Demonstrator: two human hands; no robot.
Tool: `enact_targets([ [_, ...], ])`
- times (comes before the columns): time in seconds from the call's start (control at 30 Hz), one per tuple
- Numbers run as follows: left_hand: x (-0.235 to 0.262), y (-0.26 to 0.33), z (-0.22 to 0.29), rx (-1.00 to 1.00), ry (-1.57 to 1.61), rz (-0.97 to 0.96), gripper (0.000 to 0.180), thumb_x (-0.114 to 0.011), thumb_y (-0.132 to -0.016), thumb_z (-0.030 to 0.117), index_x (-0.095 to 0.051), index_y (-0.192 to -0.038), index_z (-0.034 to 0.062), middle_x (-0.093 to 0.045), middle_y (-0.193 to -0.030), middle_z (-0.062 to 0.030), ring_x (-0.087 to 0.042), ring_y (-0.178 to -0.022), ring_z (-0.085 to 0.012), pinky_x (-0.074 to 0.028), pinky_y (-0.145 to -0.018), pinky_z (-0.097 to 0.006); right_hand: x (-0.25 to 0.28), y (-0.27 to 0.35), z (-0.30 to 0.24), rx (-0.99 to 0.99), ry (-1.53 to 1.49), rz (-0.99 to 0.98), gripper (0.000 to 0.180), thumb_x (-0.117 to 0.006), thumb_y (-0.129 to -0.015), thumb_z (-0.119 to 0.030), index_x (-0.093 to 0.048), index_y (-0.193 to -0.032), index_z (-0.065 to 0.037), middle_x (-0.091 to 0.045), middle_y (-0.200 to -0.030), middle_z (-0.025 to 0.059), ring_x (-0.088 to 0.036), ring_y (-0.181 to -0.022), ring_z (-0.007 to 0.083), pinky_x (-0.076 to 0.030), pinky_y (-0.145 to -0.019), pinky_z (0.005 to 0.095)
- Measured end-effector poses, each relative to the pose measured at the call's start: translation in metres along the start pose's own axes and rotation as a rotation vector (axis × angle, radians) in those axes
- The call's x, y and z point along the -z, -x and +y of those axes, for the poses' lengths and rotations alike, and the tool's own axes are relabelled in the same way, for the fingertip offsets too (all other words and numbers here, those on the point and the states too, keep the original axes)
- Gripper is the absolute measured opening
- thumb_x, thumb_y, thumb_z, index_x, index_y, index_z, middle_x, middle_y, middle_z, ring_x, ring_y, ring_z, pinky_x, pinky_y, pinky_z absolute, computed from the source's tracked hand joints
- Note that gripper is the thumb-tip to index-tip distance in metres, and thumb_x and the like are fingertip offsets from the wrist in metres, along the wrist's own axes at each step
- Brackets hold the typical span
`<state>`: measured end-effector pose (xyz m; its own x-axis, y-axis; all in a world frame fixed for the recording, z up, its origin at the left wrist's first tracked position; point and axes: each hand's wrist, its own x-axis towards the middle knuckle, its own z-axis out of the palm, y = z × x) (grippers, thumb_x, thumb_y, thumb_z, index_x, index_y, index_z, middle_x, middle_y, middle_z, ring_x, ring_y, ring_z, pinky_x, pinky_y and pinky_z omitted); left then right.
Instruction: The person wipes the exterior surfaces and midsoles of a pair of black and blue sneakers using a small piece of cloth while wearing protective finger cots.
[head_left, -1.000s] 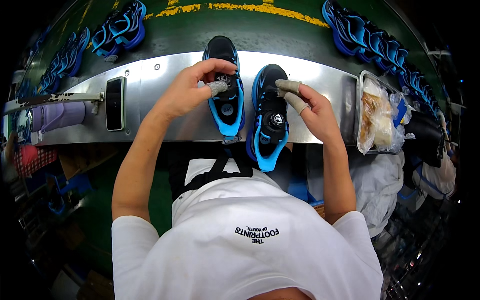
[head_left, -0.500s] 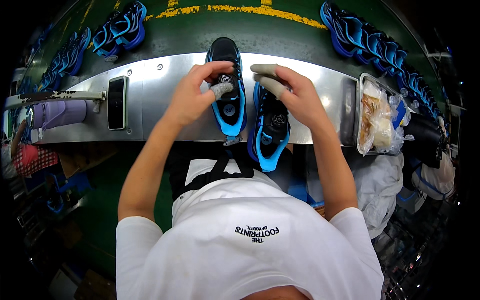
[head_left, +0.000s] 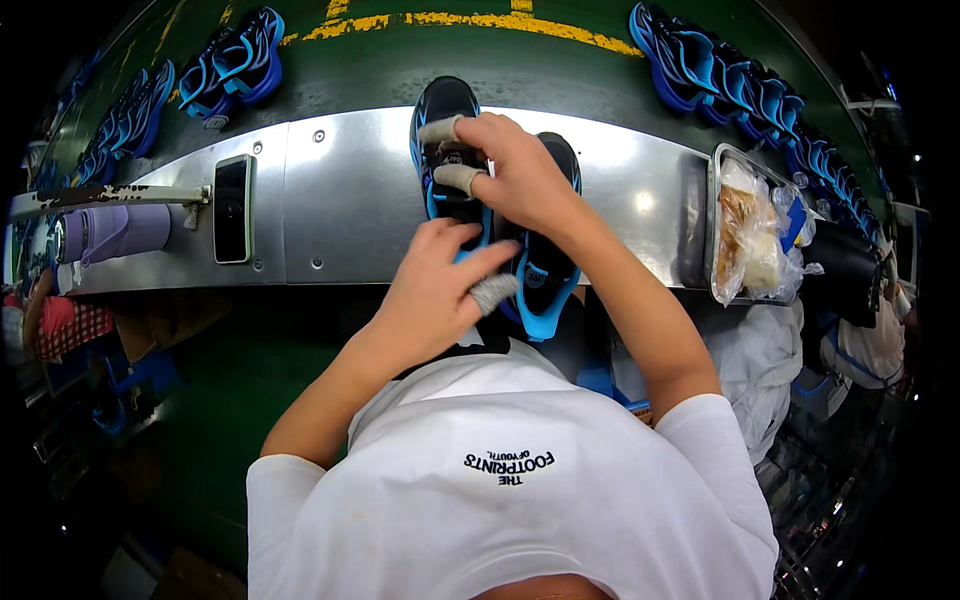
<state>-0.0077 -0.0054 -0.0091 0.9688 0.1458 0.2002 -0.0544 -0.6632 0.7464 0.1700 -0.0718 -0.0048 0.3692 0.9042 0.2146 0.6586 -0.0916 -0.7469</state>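
Note:
Two black sneakers with bright blue collars stand side by side on the metal bench, toes away from me. My right hand (head_left: 500, 168) reaches across to the left sneaker (head_left: 447, 97). Its covered index finger and thumb close around the round dial (head_left: 453, 158) on the tongue. By that sneaker's heel is my left hand (head_left: 437, 278), its fingers apart and a grey cover on the thumb. The left hand hides the heel, so its contact there is unclear. The right sneaker (head_left: 540, 325) stands partly under my right wrist, with nothing gripping it.
A phone (head_left: 234, 210) and a lilac bottle (head_left: 130, 232) are left on the bench (head_left: 345, 190), near a worn metal bar (head_left: 110, 197). A metal tray (head_left: 717, 230) with bagged food stands right. Beyond, rows of similar sneakers (head_left: 675, 60) line the green floor (head_left: 480, 55).
My right hand has moved left onto the left sneaker's dial. My left hand has left the dial and come down toward the heel. Both sneakers stay on the bench.

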Motion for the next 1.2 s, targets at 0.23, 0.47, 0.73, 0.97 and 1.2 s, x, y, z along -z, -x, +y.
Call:
enact_targets([
  [0.23, 0.005, -0.018, 0.022, 0.058, -0.183, -0.298, 0.039, -0.065, -0.088, 0.030, -0.060, -0.123, 0.0144, -0.053, -0.122, -0.0249, -0.048, -0.113, -0.0421, -0.039, -0.098, -0.047, 0.049, 0.020, 0.033, -0.303, -0.420, 0.151, 0.037, -0.059, -0.096, -0.018, -0.058, -0.131, -0.005, -0.067, -0.113, 0.0050, -0.059, -0.110, 0.0126, -0.043, -0.096, 0.0269],
  [0.47, 0.017, -0.011, 0.014, -0.010, -0.019, -0.364, 0.039, -0.067, -0.086, 0.032, -0.064, -0.120, 0.0150, -0.055, -0.116, -0.0230, -0.051, -0.107, -0.0406, -0.040, -0.095, -0.048, 0.070, 0.111, 0.020, -0.444, -0.404, -0.003, 0.040, -0.064, -0.092, -0.017, -0.060, -0.130, -0.007, -0.064, -0.120, 0.0054, -0.058, -0.104, 0.0134, -0.045, -0.091, 0.0278],
  [0.73, -0.029, -0.037, 0.007, 0.000, -0.287, -0.461, 0.029, -0.050, -0.091, 0.027, -0.067, -0.083, 0.0046, -0.066, -0.076, -0.0174, -0.065, -0.073, -0.0347, -0.053, -0.062, -0.046, 0.061, 0.113, 0.031, -0.444, -0.384, 0.114, 0.028, -0.062, -0.093, -0.012, -0.067, -0.120, -0.007, -0.066, -0.113, 0.0040, -0.058, -0.098, 0.0120, -0.046, -0.089, 0.0267],
  [0.97, 0.054, -0.146, -0.098, 0.071, -0.527, -0.085, 0.043, -0.039, -0.097, 0.036, -0.068, -0.088, 0.0044, -0.068, -0.090, -0.0213, -0.064, -0.084, -0.0419, -0.050, -0.074, -0.051, 0.139, 0.096, 0.100, -0.339, 0.277, 0.268, 0.035, -0.072, -0.086, -0.025, -0.068, -0.120, -0.016, -0.066, -0.108, 0.0089, -0.058, -0.097, 0.0245, -0.047, -0.085, 0.0325],
  [1.2, 0.141, -0.180, -0.233, 0.340, -0.761, 0.053, 0.037, -0.045, -0.095, 0.036, -0.067, -0.107, 0.0078, -0.067, -0.101, -0.0222, -0.061, -0.097, -0.0438, -0.047, -0.088, -0.049, 0.228, 0.047, 0.167, -0.512, 0.920, 0.158, 0.075, -0.073, -0.069, -0.066, -0.052, -0.136, -0.042, -0.038, -0.147, 0.0246, -0.033, -0.137, 0.0432, -0.028, -0.110, 0.0527],
])
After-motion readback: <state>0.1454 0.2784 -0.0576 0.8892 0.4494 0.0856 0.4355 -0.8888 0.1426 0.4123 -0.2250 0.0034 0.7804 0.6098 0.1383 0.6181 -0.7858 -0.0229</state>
